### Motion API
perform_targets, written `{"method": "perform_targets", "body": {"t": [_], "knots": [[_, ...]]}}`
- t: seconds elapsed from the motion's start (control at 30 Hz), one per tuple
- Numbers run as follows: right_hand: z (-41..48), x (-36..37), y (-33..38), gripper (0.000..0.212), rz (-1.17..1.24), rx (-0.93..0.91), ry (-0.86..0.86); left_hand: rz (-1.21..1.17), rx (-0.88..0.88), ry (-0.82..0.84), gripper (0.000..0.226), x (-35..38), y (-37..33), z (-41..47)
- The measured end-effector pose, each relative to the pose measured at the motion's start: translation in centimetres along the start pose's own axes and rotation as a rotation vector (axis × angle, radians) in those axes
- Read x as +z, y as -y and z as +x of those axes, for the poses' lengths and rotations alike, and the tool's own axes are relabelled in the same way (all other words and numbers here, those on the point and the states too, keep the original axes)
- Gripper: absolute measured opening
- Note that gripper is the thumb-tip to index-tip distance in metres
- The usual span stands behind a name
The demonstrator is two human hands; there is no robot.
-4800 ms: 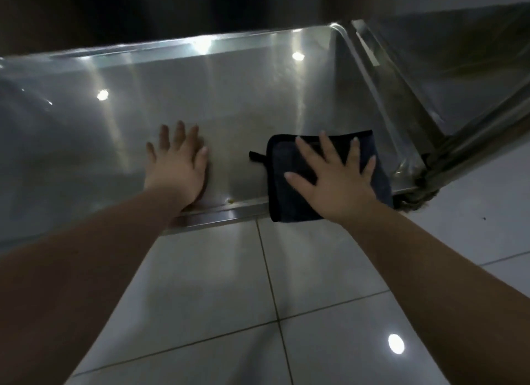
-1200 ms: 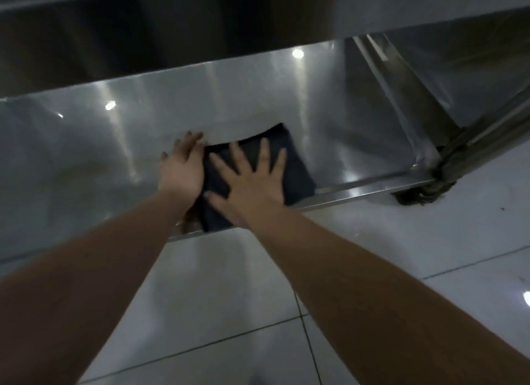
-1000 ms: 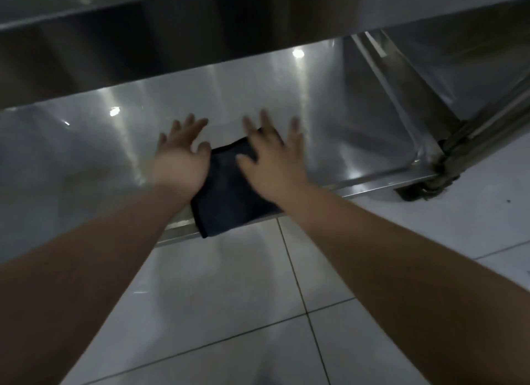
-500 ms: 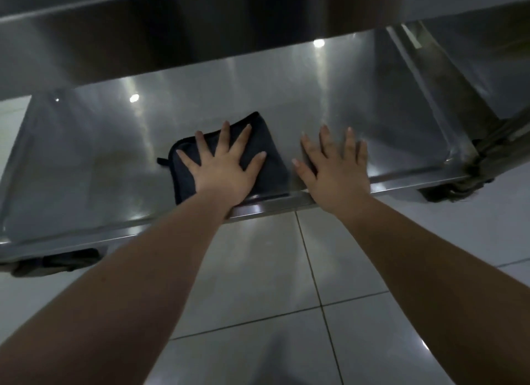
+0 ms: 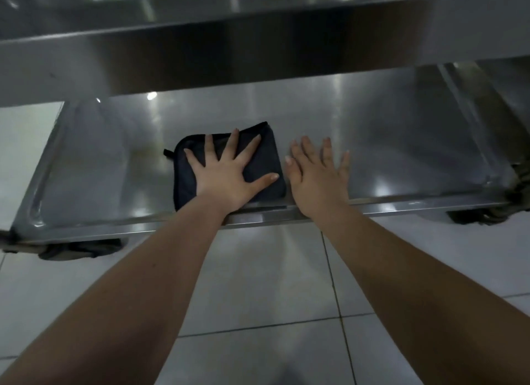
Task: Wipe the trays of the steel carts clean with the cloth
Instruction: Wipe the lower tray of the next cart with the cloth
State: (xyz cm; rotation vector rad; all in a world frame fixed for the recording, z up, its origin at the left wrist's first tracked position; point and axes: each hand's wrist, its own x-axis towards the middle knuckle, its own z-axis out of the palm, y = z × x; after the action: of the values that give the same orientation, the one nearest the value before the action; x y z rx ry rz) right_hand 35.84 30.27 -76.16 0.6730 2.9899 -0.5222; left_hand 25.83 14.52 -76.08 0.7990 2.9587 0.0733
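A folded dark blue cloth lies on the lower steel tray of the cart, near its front rim. My left hand presses flat on the cloth with fingers spread and covers most of it. Just right of the cloth, my right hand rests palm down on the bare steel, fingers apart, holding nothing. Its wrist crosses the front rim.
The upper tray overhangs the back of the lower one and hides the far part. Cart wheels sit under the front corners at left and right. White floor tiles lie below me.
The cloth has passed from under my right hand to under my left hand. My right hand now lies on bare steel beside it. In the last half second both hands barely moved.
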Motion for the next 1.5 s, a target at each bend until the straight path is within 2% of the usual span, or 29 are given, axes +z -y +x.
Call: {"method": "perform_targets", "body": {"t": [0.2,0.33,0.47,0.7,0.93,1.13,1.27,1.33,1.4,1.5], "knots": [[0.5,0.3,-0.2,0.072,0.079,0.021,-0.086,-0.009,0.083,0.048,0.090,1.0,-4.6,-1.5],[0.3,0.2,-0.5,0.072,0.152,0.019,-0.109,-0.049,0.077,0.022,0.092,1.1,-4.5,-1.6],[0.2,0.5,-0.6,0.070,0.032,-0.017,-0.023,-0.043,0.077,-0.006,0.094,0.8,-1.4,-1.6],[0.3,1.1,-0.5,0.076,-0.231,-0.044,0.036,-0.023,-0.048,0.006,0.088,-0.1,6.9,-1.9],[0.3,1.1,-0.4,0.069,-0.298,-0.024,0.031,0.003,-0.006,0.049,0.098,0.4,0.7,-2.4],[-0.3,0.5,0.9,0.067,-0.324,0.012,0.093,-0.001,0.022,0.092,0.095,-0.1,2.5,-2.6],[-0.5,0.1,2.3,0.058,-0.277,-0.106,0.081,-0.027,-0.043,0.094,0.089,-0.4,1.2,-3.2],[-0.5,0.1,3.2,0.056,-0.188,-0.165,0.055,-0.057,-0.115,0.047,0.078,0.1,-0.4,-4.0],[-0.5,0.5,4.2,0.055,-0.102,-0.137,0.033,-0.068,-0.154,0.008,0.070,0.8,-1.1,-4.5],[-0.8,1.3,6.2,0.054,-0.029,-0.078,0.030,-0.092,-0.151,0.038,0.074,0.6,0.4,-4.2]]}}
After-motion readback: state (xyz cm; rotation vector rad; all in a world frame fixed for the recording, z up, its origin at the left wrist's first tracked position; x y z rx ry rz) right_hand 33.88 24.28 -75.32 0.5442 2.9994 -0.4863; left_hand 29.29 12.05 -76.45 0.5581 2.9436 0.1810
